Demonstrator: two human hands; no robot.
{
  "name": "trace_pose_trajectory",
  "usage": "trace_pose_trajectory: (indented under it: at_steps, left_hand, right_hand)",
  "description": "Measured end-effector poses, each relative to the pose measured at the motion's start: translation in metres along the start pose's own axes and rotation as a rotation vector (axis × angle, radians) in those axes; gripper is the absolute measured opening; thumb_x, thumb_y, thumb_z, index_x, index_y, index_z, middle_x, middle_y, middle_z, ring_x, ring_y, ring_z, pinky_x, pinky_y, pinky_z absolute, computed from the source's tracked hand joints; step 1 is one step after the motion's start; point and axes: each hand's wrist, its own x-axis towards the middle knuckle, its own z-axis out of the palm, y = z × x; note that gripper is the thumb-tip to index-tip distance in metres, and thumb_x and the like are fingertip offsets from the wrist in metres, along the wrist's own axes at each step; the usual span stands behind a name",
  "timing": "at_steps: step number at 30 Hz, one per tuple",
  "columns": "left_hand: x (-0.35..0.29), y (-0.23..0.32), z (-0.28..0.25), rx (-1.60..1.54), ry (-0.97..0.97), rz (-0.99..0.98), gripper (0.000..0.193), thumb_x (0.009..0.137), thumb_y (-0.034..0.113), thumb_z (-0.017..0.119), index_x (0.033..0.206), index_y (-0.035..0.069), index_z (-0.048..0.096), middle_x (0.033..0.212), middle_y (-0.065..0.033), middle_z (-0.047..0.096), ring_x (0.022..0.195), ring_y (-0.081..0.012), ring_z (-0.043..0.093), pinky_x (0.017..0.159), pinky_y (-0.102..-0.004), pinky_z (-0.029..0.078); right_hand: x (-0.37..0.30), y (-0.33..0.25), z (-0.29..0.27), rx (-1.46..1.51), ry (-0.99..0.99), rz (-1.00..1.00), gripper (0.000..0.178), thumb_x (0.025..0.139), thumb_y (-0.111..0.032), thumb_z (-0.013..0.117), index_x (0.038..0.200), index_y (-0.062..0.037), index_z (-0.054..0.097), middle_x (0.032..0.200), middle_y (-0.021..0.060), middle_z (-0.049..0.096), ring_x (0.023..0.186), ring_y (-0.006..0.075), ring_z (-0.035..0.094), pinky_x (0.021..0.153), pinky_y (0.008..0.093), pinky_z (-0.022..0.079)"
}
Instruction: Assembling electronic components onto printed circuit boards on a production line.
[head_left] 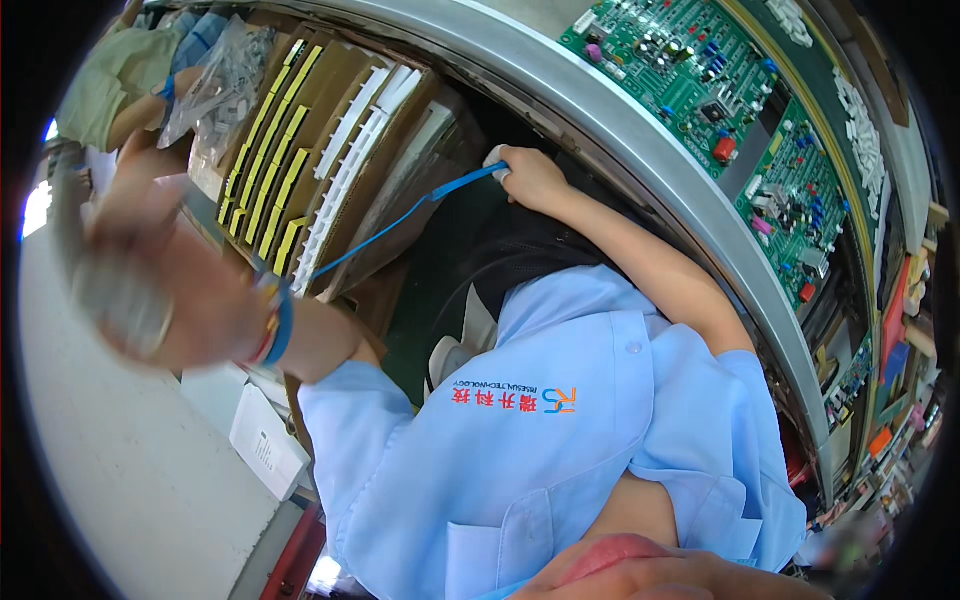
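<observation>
My left hand (170,280) is at the left, blurred by motion, and closed around a blurred grey object (105,290). A blue wrist strap (283,330) sits on that wrist. A thin blue cord (400,215) runs from the strap to my right hand (530,178). That hand reaches under the curved metal table edge (600,110) and pinches the cord's small white end (496,157). My light blue shirt (560,440) fills the lower middle.
Cardboard boxes (330,90) holding yellow and white strips of parts stand at the upper left, beside a clear bag of white parts (225,70). Two green circuit boards (680,70) (790,210) lie on the bench. Another person's sleeve (110,90) shows at the top left.
</observation>
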Motion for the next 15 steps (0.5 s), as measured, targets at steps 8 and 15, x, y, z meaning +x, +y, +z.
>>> trace_pose_trajectory:
  at_steps: [8,15]
  left_hand:
    - [-0.070,-0.029,-0.043,0.736,-0.559,-0.582,0.037,0.097,0.025,0.044,0.107,-0.004,0.065,0.087,-0.0127,0.069,0.082,-0.0188,0.065,0.077,-0.0325,0.052]
    - [-0.176,-0.135,0.000,-0.799,-0.291,-1.775,0.067,0.097,0.050,0.041,0.130,-0.007,0.040,0.135,-0.0245,0.047,0.116,-0.0300,0.055,0.099,-0.0408,0.044]
  right_hand:
    - [-0.032,-0.036,0.004,-0.051,0.157,-0.633,0.018,0.076,-0.008,0.064,0.092,-0.0126,0.066,0.089,0.0054,0.062,0.086,0.0272,0.060,0.071,0.0378,0.051]
    - [-0.079,-0.062,-0.001,-0.217,-0.262,-1.004,0.021,0.066,-0.008,0.065,0.087,-0.0126,0.067,0.085,0.0027,0.060,0.081,0.0231,0.061,0.066,0.0346,0.052]
